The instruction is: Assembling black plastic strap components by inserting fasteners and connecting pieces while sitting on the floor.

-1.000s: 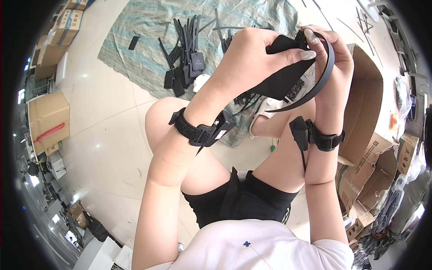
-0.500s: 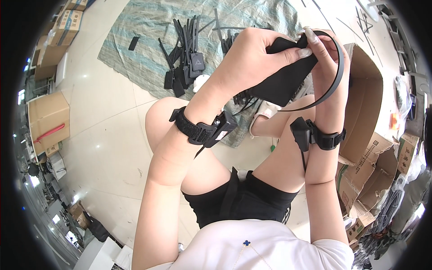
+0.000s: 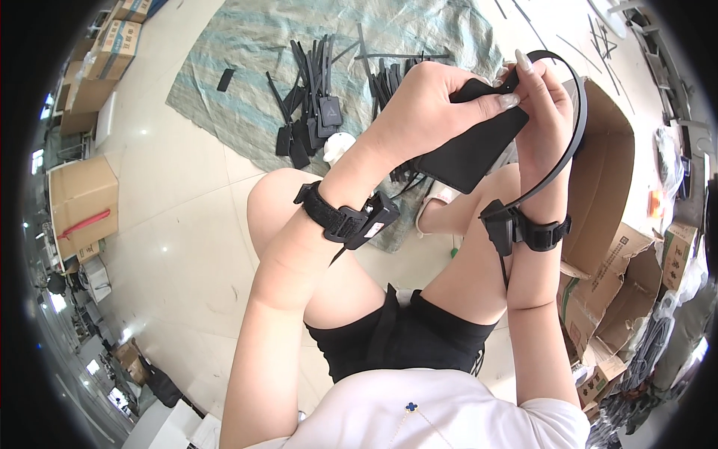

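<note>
In front of me, my left hand [image 3: 437, 105] is closed round the upper end of a flat black luggage tag [image 3: 473, 153], thumb on its face. My right hand [image 3: 544, 105] meets it at the narrow end, fingers pinched on a thin black strap [image 3: 581, 112]. The strap curves out over my right hand and down to the right wrist. Whether it passes through the tag's hole is hidden by my fingers. Beyond my hands, several finished-looking luggage tags [image 3: 329, 111] with straps lie heaped on a striped woven sheet [image 3: 239, 45].
A bundle of black straps [image 3: 385, 82] lies on the sheet, partly behind my left arm. One small black piece [image 3: 225, 80] lies apart. An opened cardboard box [image 3: 602, 187] stands close on my right; another carton [image 3: 84, 198] is at left. Loose strips [image 3: 602, 41] lie on the floor.
The strap's loop has swung outward to the right, its free end now near my right wrist. My right fingers have shifted slightly at the tag's end.
</note>
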`<state>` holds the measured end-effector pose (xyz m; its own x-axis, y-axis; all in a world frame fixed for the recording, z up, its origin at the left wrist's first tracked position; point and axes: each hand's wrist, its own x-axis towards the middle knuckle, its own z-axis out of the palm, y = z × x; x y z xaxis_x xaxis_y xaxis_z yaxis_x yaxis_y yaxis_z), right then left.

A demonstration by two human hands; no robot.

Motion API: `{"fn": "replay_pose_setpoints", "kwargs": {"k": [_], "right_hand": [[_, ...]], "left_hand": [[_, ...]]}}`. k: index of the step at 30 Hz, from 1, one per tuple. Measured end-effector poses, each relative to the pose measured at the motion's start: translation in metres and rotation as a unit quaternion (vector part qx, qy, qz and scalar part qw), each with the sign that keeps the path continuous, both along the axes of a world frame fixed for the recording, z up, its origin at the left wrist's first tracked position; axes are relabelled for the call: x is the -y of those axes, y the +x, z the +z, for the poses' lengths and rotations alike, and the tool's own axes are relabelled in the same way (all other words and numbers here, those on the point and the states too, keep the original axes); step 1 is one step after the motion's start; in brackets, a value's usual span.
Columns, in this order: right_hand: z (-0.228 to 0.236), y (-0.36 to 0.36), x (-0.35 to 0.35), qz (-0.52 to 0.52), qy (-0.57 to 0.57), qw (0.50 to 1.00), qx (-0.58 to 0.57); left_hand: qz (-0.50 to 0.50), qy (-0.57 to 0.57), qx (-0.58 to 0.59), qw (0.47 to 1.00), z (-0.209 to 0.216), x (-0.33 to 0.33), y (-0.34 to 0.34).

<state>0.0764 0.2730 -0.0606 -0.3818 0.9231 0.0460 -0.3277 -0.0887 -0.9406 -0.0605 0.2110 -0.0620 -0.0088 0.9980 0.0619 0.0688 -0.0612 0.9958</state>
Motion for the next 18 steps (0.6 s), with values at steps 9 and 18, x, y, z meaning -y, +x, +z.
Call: {"fn": "replay_pose_setpoints", "kwargs": {"k": [9, 18], "right_hand": [[0.002, -0.002, -0.002, 0.006, -0.076, 0.997, -0.028], [-0.003, 0.004, -0.002, -0.011, -0.128, 0.989, -0.070]], "left_hand": [[0.003, -0.032, 0.008, 0.999, 0.004, -0.003, -0.001], [-0.019, -0.046, -0.002, 0.999, 0.007, -0.001, 0.006]]}}
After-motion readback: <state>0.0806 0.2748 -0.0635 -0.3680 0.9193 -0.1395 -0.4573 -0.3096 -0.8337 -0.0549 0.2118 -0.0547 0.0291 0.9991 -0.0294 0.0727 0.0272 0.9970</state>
